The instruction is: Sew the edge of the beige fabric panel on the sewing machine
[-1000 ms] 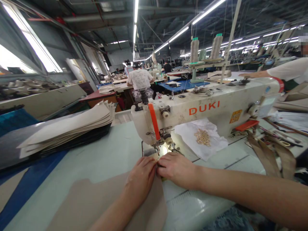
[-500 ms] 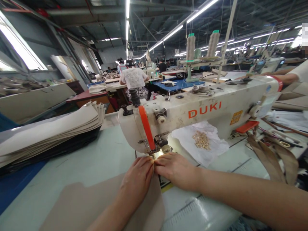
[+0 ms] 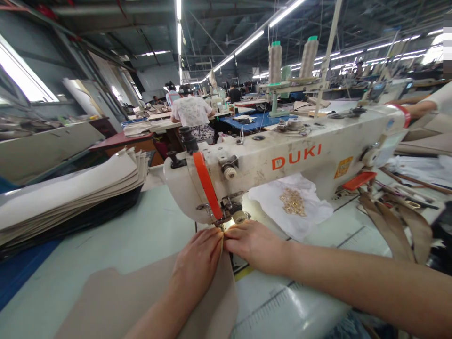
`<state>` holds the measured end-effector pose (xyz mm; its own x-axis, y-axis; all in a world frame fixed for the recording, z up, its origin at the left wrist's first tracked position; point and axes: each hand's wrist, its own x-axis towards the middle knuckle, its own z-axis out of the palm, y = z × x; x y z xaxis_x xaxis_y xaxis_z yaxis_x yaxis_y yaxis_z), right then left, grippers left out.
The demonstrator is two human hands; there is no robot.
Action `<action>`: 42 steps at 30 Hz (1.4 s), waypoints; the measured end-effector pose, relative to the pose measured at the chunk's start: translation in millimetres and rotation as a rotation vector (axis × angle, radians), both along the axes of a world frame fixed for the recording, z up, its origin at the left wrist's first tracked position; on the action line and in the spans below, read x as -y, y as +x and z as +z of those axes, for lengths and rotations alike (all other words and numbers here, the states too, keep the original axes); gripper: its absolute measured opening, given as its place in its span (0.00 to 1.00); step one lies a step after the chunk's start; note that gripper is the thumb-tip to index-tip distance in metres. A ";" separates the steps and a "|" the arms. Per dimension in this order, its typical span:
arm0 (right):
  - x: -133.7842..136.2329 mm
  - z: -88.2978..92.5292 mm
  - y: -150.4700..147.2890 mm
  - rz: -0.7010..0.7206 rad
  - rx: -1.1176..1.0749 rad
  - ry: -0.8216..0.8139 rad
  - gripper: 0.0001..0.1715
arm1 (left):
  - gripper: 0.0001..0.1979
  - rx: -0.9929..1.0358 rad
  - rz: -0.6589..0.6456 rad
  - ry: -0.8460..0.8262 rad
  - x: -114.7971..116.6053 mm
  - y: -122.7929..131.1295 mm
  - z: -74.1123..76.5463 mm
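The tan fabric [image 3: 215,301] at the needle: its edge — hidden between the left hand [image 3: 197,266] and right hand [image 3: 254,247].

long factory hall [image 3: 155,77]; bright windows [image 3: 21,70] far left of the grip [image 3: 223,240]; fluorescent tube lights [image 3: 249,42] under dark ceiling [image 3: 219,14] beyond it, over rows of workbenches [image 3: 151,117].

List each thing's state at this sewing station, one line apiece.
Tan fabric panel: flat on pale green table, edge raised between hands.
Left hand: pinching that edge.
Right hand: pinching it opposite.
White DUKI sewing machine: needle area lit.
Stacked tan panels: piled on black sheets.
Gold metal fittings: heaped on white paper.
Beige thread cones: upright on stand.
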<state>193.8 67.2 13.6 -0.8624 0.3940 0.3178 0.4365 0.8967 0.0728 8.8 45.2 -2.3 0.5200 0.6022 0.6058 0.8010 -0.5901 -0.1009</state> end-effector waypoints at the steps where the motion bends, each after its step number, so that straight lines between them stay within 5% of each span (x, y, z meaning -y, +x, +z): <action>1: 0.0 -0.4 -0.2 0.001 -0.005 -0.005 0.05 | 0.19 0.003 0.005 -0.007 0.1 -0.3 0.1; 42: 1.5 -2.0 2.2 0.082 -0.007 -0.064 0.07 | 0.13 0.095 0.012 -0.283 4.7 -0.3 7.1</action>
